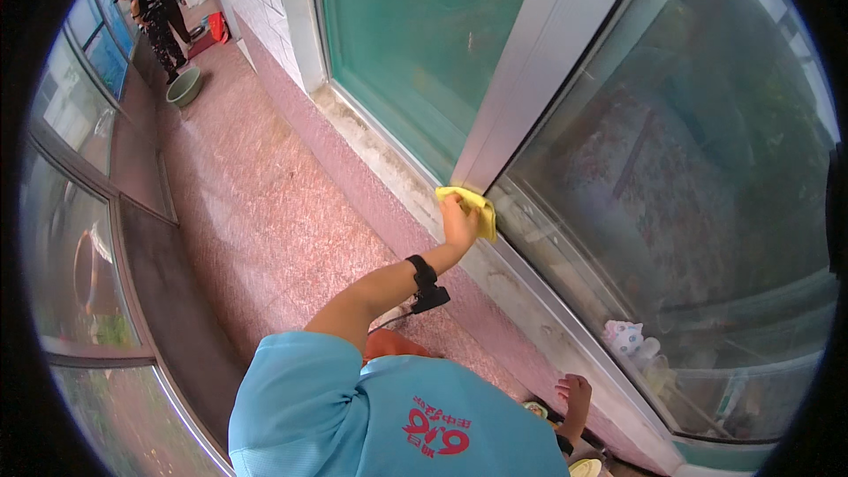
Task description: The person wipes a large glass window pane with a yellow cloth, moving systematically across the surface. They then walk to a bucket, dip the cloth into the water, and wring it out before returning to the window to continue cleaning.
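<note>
My left hand [460, 221] grips a folded yellow cloth [487, 215]. The cloth is pressed against the foot of the silver metal window frame [523, 73], where the upright meets the sill track. A black band with a small device sits on my left wrist. Low on the right, my right hand [574, 392] hangs beside the sill with its fingers loosely bent and nothing visible in it. Green-backed glass [424, 33] fills the pane left of the upright, and a darker, reflective pane [662, 165] lies to its right. The concrete ledge [411, 192] below is stained.
A small white-and-pink toy figure [626, 338] shows at the dark pane's lower edge. Along the reddish floor [265, 225] stands a green basin [185, 87], with two people [156, 13] beyond it. Framed windows [79, 232] run down the left. A pale yellow round object [585, 468] is near my right side.
</note>
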The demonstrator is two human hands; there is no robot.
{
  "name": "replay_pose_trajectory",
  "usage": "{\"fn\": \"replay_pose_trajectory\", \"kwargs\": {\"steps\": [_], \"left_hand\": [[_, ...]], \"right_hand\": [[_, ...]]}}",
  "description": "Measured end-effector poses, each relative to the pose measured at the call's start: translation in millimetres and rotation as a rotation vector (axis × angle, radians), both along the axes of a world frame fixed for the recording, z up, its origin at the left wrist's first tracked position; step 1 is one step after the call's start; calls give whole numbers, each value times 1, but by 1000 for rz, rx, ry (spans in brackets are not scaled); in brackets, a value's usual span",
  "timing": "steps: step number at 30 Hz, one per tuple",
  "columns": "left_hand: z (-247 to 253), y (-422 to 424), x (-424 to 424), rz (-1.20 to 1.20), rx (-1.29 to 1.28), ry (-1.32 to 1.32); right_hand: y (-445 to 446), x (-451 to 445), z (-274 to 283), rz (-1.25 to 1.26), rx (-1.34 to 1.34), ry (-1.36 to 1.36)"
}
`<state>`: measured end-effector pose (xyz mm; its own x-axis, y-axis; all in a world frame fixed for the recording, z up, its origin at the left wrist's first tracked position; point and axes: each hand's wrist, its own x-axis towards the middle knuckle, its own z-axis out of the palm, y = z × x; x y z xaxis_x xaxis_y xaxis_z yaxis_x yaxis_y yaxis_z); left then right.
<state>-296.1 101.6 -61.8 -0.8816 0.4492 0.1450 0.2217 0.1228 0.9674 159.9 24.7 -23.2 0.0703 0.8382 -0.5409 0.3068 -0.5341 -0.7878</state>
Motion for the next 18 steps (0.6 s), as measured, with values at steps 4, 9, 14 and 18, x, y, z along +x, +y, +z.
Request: {"fn": "replay_pose_trajectory", "kwargs": {"steps": [4,9,14,18], "left_hand": [[7,4,5,-55,96,-19],[40,10,23,-111,104,60],[42,7,47,-51,157,141],[58,0,68,-86,165,165]], "right_hand": [[15,9,11,85,37,-33],[28,25,5,199,99,-20],[30,36,4,259,127,-7],[23,49,-3,301,109,0]]}}
